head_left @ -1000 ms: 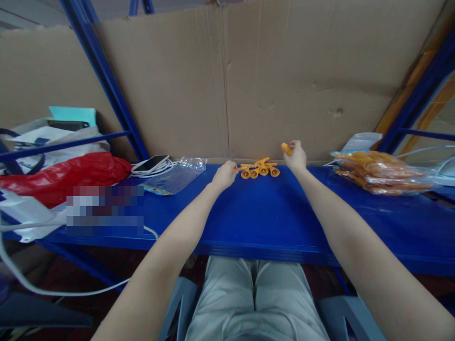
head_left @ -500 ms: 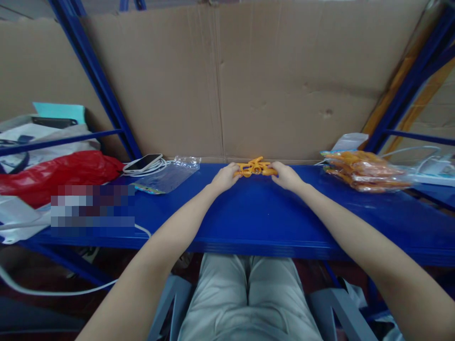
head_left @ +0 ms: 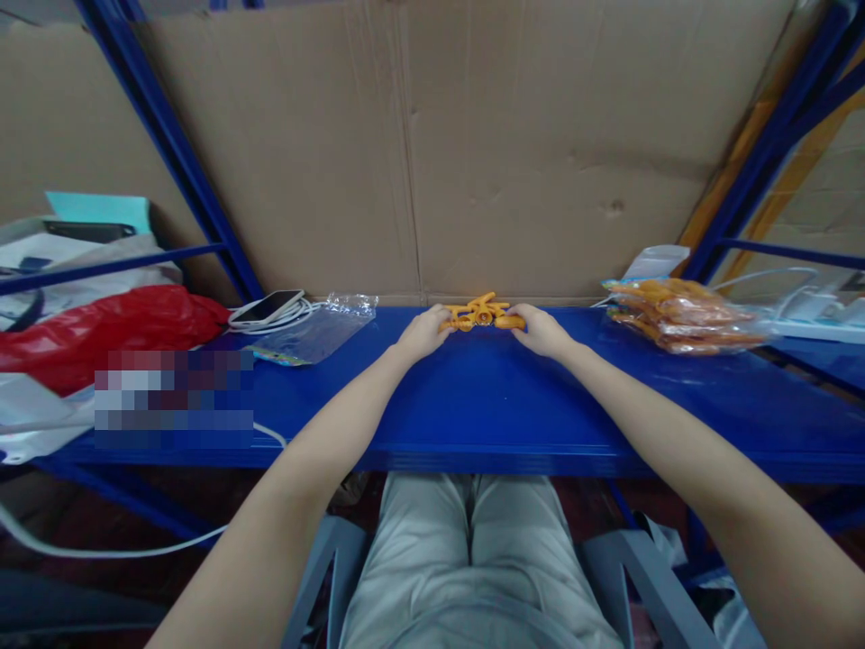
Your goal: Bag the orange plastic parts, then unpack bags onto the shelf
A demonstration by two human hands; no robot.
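Near the back of the blue shelf (head_left: 500, 406), against the cardboard, lies a small cluster of orange plastic pieces (head_left: 482, 315) with rounded, ring-like parts. They look like clips, though their exact kind is too small to make out. My left hand (head_left: 424, 332) is closed on the left end of the cluster, thumb and fingers curled around it. Its right end is held by my right hand (head_left: 542, 332), also closed. Parts of the pieces are hidden under my fingers.
To the right lie clear bags (head_left: 689, 315) filled with similar orange pieces. On the left are a flattened clear bag (head_left: 317, 333), a phone (head_left: 270, 308) on a coiled white cable and a red plastic bag (head_left: 135, 320). Blue posts (head_left: 168, 153) and cardboard (head_left: 487, 153) stand behind.
The view has shifted slightly. Both hands stay on the orange pieces, whose arrangement has altered a little between my fingers.
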